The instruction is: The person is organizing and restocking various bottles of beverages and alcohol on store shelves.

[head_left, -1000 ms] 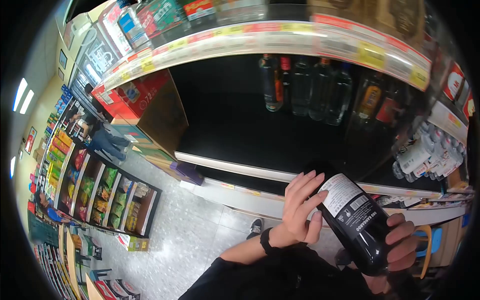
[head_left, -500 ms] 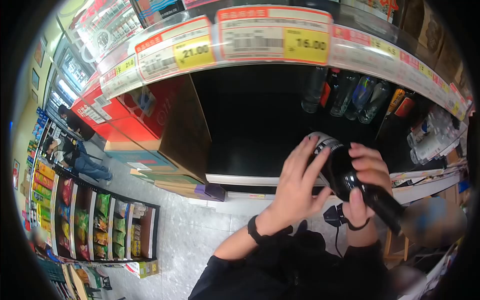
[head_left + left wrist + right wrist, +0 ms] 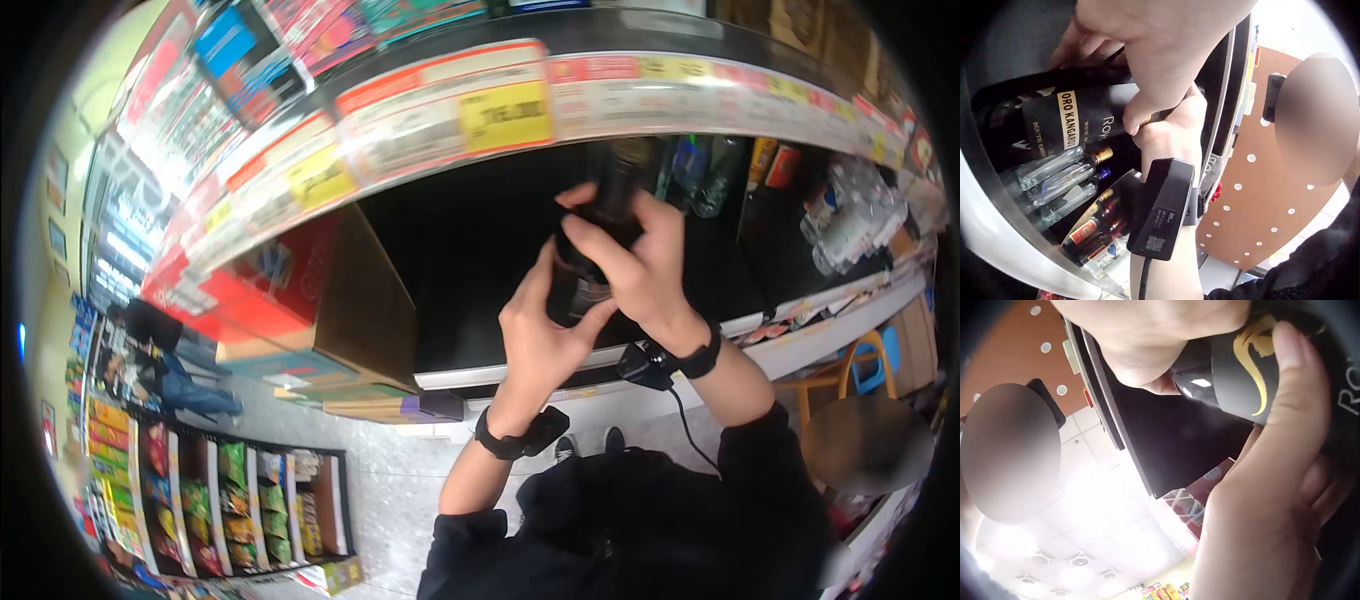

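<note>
A dark wine bottle (image 3: 625,165) stands roughly upright at the shelf opening, its neck towards the shelf edge above. In the left wrist view, the black bottle label (image 3: 1047,119) reads "ORO KANGAROO". My left hand (image 3: 540,340) grips the lower body between fingers and thumb. Higher up, my right hand (image 3: 645,260) is curled round the bottle near its shoulder. The left thumb lies across the front by a gold emblem (image 3: 1250,353) in the right wrist view. Much of the bottle is hidden behind both hands.
Clear bottles (image 3: 705,175) stand at the back right of the dark shelf (image 3: 470,290). Stacked cartons (image 3: 365,300) flank it on the left. A price-tag rail (image 3: 440,110) runs overhead. Wrapped bottles (image 3: 850,215) are at right; a snack rack (image 3: 215,500) stands lower left.
The bottle has swung from lying tilted, neck towards my body, to standing neck up at the shelf. Both hands have shifted their hold and moved forward with it.
</note>
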Available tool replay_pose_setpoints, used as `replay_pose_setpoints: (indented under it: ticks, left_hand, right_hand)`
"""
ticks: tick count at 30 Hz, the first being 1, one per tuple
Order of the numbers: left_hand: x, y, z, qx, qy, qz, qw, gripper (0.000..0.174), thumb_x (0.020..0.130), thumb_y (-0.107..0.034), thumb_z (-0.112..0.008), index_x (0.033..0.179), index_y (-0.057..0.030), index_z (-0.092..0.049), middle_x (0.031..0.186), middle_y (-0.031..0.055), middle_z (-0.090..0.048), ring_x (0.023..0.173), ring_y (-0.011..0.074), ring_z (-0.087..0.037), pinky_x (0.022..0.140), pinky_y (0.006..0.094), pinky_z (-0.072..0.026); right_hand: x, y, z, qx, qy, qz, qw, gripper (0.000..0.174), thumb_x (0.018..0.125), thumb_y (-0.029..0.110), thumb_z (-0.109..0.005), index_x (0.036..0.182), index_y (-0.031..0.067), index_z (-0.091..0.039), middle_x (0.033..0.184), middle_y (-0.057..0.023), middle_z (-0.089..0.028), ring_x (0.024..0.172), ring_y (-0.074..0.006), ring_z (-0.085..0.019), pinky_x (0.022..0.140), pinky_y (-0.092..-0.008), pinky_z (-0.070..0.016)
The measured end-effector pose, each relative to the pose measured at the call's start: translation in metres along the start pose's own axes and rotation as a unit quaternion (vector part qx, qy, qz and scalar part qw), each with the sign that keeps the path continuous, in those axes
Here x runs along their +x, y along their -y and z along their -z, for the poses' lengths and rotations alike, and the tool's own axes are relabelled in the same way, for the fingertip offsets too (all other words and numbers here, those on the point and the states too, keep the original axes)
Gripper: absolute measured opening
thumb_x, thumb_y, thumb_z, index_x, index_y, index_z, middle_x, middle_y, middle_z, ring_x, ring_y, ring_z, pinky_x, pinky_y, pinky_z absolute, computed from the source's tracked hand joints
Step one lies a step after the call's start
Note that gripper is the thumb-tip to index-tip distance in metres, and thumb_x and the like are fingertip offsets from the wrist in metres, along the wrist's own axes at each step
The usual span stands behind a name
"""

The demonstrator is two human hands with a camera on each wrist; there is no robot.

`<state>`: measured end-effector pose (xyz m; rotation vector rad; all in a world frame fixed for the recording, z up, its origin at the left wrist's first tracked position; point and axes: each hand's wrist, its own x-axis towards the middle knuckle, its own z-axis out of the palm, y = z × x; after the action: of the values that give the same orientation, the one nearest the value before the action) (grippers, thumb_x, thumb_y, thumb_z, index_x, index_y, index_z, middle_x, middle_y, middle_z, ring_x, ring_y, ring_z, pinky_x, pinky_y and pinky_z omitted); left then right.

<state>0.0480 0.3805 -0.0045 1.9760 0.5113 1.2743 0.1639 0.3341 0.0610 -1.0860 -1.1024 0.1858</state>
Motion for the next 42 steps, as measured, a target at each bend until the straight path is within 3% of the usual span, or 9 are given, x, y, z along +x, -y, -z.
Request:
replay_pose_setpoints:
  ticks: [10,14,19,22,27,30,31,38,42]
  left_hand:
    - [0.020,0.003,0.007,-0.049,0.084,0.133,0.986,0.044,0.082,-0.003,-0.077,0.119,0.0052,-0.054,0.114,0.0121,-0.066,0.107,0.0164,-0.062,0.091,0.0295,-0.0495]
    - [0.019,0.000,0.008,-0.029,0.093,0.171,0.980,0.047,0.082,-0.004,-0.078,0.122,0.0056,-0.054,0.118,0.0135,-0.065,0.110,0.0186,-0.062,0.094,0.0301,-0.0490]
    - [-0.018,-0.012,0.017,-0.197,0.073,0.355,0.911,0.072,0.102,-0.043,-0.049,0.155,-0.0028,-0.020,0.144,0.0196,-0.046,0.130,0.0284,-0.050,0.107,0.0423,-0.0402]
    - [-0.016,-0.021,0.009,-0.328,0.095,0.350,0.873,0.073,0.103,-0.056,-0.033,0.154,-0.0040,-0.023,0.146,0.0187,-0.042,0.137,0.0298,-0.039,0.113,0.0450,-0.0293]
    - [0.005,-0.012,0.001,-0.357,0.096,0.361,0.856,0.076,0.101,-0.061,-0.033,0.152,-0.0047,-0.026,0.148,0.0200,-0.039,0.138,0.0326,-0.036,0.114,0.0455,-0.0282]
    - [0.023,0.009,0.000,-0.386,0.105,0.345,0.849,0.077,0.100,-0.061,-0.034,0.151,-0.0037,-0.027,0.148,0.0199,-0.040,0.137,0.0336,-0.037,0.114,0.0450,-0.0281]
    - [0.031,0.009,-0.004,-0.378,0.109,0.335,0.856,0.077,0.100,-0.062,-0.035,0.149,-0.0028,-0.031,0.146,0.0189,-0.042,0.136,0.0328,-0.040,0.114,0.0438,-0.0288]
    - [0.079,0.056,-0.009,-0.371,0.089,0.366,0.849,0.073,0.101,-0.060,-0.036,0.145,-0.0012,-0.036,0.140,0.0153,-0.049,0.131,0.0297,-0.046,0.113,0.0415,-0.0330]
    - [0.097,0.061,-0.019,-0.338,0.055,0.376,0.861,0.067,0.102,-0.059,-0.032,0.138,-0.0041,-0.046,0.135,0.0146,-0.055,0.129,0.0294,-0.050,0.108,0.0429,-0.0386]
  right_hand:
    - [0.028,-0.022,-0.010,-0.099,0.011,0.024,0.995,0.032,0.078,0.028,-0.073,0.087,-0.0027,-0.068,0.078,-0.0198,-0.069,0.075,-0.0373,-0.069,0.067,-0.0404,-0.0539]
    - [0.019,-0.030,-0.003,-0.064,-0.038,0.097,0.992,0.059,0.083,0.037,-0.074,0.119,-0.0069,-0.055,0.111,-0.0243,-0.062,0.104,-0.0395,-0.061,0.088,-0.0425,-0.0493]
    - [-0.057,-0.002,0.042,0.060,0.080,-0.154,0.983,0.074,0.095,0.040,-0.062,0.142,-0.0101,-0.033,0.131,-0.0270,-0.053,0.123,-0.0333,-0.054,0.104,-0.0386,-0.0420]
    - [-0.078,0.003,0.051,0.082,0.222,-0.317,0.918,0.095,0.097,0.057,-0.047,0.150,-0.0133,-0.011,0.138,-0.0348,-0.045,0.128,-0.0370,-0.052,0.108,-0.0367,-0.0385]
    - [-0.071,-0.008,0.037,-0.022,0.225,-0.257,0.940,0.101,0.096,0.058,-0.047,0.147,-0.0188,-0.006,0.140,-0.0457,-0.033,0.127,-0.0430,-0.051,0.108,-0.0371,-0.0380]
    - [-0.046,-0.021,0.033,0.030,0.239,-0.287,0.927,0.101,0.095,0.057,-0.047,0.147,-0.0184,-0.005,0.142,-0.0468,-0.029,0.132,-0.0438,-0.046,0.110,-0.0374,-0.0365]
    - [-0.043,-0.033,0.028,0.006,0.237,-0.292,0.927,0.098,0.097,0.056,-0.046,0.150,-0.0141,-0.002,0.153,-0.0370,-0.021,0.144,-0.0385,-0.029,0.116,-0.0346,-0.0270]
    - [0.003,-0.081,0.003,-0.016,0.185,-0.269,0.945,0.101,0.092,0.055,-0.050,0.147,-0.0191,-0.009,0.134,-0.0356,-0.050,0.121,-0.0411,-0.056,0.105,-0.0370,-0.0438]
    - [0.029,-0.083,0.006,0.066,0.190,-0.300,0.933,0.081,0.094,0.047,-0.050,0.142,-0.0149,-0.032,0.134,-0.0294,-0.054,0.127,-0.0351,-0.054,0.103,-0.0364,-0.0429]
